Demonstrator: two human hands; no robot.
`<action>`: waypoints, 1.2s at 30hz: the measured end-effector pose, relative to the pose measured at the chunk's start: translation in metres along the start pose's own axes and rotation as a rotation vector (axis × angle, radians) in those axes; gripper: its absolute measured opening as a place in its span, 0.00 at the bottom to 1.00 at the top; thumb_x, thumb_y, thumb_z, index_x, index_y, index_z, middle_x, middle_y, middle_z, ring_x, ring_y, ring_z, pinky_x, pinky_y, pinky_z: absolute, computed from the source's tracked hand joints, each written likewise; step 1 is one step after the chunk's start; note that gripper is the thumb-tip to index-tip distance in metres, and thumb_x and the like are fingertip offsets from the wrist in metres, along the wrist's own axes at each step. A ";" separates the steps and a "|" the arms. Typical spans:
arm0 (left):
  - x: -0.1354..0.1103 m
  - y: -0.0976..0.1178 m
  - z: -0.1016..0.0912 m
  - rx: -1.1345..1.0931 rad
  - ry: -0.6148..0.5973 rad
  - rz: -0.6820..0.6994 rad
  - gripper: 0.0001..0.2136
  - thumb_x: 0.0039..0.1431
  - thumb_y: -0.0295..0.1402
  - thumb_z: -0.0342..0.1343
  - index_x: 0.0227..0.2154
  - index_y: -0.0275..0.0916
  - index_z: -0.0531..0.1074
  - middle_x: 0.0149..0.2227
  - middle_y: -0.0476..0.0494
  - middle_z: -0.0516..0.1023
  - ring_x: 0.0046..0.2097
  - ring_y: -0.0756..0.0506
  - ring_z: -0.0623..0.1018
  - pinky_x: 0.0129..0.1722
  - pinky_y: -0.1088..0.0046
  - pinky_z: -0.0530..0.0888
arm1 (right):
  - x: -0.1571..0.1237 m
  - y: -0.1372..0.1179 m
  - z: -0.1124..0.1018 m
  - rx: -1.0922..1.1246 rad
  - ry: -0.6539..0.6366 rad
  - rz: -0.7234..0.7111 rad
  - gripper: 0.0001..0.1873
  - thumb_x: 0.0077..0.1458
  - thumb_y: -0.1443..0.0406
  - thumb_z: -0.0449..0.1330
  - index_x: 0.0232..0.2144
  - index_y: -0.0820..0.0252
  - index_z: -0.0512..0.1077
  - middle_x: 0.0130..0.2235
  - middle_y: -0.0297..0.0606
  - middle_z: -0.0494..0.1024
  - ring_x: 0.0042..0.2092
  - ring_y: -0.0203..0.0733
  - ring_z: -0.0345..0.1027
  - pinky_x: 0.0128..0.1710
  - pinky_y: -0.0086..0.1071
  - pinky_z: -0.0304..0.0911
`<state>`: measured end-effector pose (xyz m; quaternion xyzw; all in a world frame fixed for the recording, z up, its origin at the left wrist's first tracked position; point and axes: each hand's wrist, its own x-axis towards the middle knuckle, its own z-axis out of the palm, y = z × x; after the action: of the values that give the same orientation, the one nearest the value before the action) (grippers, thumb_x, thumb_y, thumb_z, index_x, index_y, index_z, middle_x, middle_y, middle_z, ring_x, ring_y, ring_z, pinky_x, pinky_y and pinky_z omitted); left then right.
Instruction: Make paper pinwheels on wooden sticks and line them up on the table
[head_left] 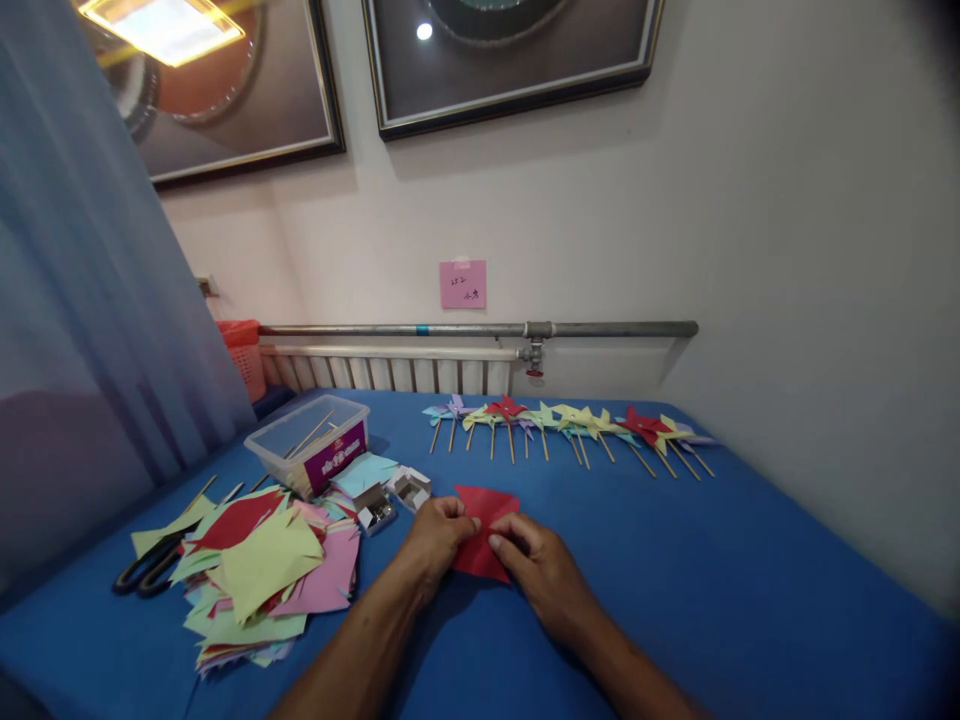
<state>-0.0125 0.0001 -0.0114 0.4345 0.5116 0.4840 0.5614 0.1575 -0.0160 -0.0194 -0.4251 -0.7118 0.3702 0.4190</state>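
Red paper [489,503] | pinched at centre by left hand [435,535] and right hand [541,565] fingertips | seemingly so folded corners are held down

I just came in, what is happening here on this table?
A person's left hand and right hand pinch a red paper lying on the blue table. Behind it, paper pinwheels on sticks lie in a row. To the left are a pile of coloured paper pieces, scissors and a clear box holding sticks.
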 end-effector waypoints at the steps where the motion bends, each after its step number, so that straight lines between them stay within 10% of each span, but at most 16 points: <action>1: 0.000 -0.001 0.001 -0.002 -0.009 -0.005 0.15 0.37 0.35 0.66 0.18 0.42 0.62 0.16 0.58 0.63 0.19 0.54 0.59 0.22 0.75 0.54 | 0.000 0.001 0.001 -0.009 0.003 0.005 0.10 0.60 0.59 0.56 0.30 0.57 0.73 0.30 0.33 0.75 0.34 0.41 0.66 0.37 0.33 0.60; 14: -0.003 -0.001 0.004 -0.019 -0.041 -0.010 0.16 0.36 0.36 0.68 0.18 0.42 0.62 0.16 0.57 0.64 0.20 0.54 0.59 0.22 0.76 0.54 | -0.003 -0.005 0.003 -0.017 0.043 0.022 0.15 0.64 0.55 0.53 0.28 0.55 0.70 0.28 0.33 0.74 0.32 0.41 0.66 0.35 0.33 0.60; 18: -0.003 -0.001 0.004 -0.021 -0.044 -0.019 0.16 0.36 0.36 0.69 0.19 0.41 0.63 0.16 0.57 0.64 0.19 0.54 0.59 0.22 0.75 0.54 | -0.002 -0.001 0.004 -0.002 0.118 0.048 0.12 0.62 0.56 0.56 0.42 0.54 0.74 0.39 0.38 0.81 0.41 0.46 0.74 0.44 0.37 0.66; 23: -0.005 0.002 0.005 -0.094 -0.068 -0.051 0.18 0.35 0.36 0.71 0.19 0.41 0.64 0.16 0.56 0.67 0.19 0.53 0.63 0.23 0.76 0.57 | 0.000 0.000 0.006 0.057 0.153 0.077 0.32 0.60 0.58 0.59 0.65 0.51 0.64 0.62 0.42 0.75 0.58 0.50 0.71 0.59 0.44 0.63; 36: -0.009 0.005 0.006 -0.177 -0.103 -0.078 0.22 0.29 0.38 0.77 0.19 0.38 0.66 0.18 0.54 0.70 0.21 0.54 0.66 0.24 0.77 0.60 | 0.004 0.001 0.002 0.063 0.124 0.130 0.34 0.57 0.60 0.60 0.65 0.53 0.65 0.55 0.42 0.80 0.48 0.49 0.78 0.51 0.42 0.70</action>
<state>-0.0072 -0.0078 -0.0042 0.3870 0.4538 0.4822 0.6417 0.1550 -0.0123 -0.0198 -0.4790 -0.6436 0.3917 0.4504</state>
